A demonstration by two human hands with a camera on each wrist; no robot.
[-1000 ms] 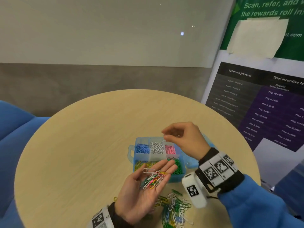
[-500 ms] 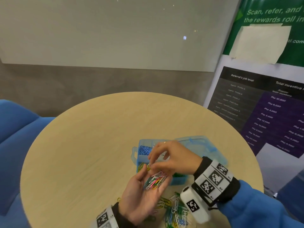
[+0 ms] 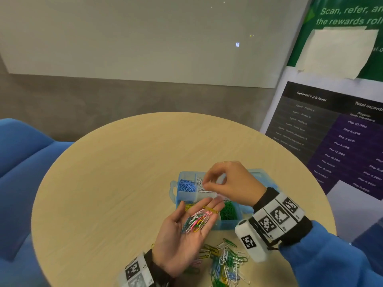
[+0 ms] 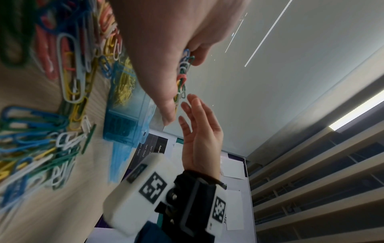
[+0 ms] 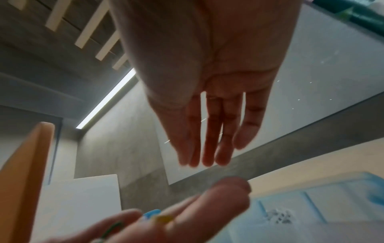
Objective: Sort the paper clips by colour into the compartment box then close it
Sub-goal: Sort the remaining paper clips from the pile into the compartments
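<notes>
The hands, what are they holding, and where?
The left hand carries a mixed bunch of paper clips on its flat palm and fingers. The right hand is above the white compartment; whether it holds a clip cannot be told.

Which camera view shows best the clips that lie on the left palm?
The head view: the clips lie spread on the open left hand. The left wrist view shows them edge-on; the right wrist view shows only a few blurred.

The right arm wears a blue sleeve [image 3: 323, 264] and a black wrist strap [image 3: 290, 226] carrying white tags [image 3: 277, 216] printed with black square codes, plus a white camera block [image 3: 250, 241]. The left wrist band [image 3: 136, 272] bears similar coded tags.
</notes>
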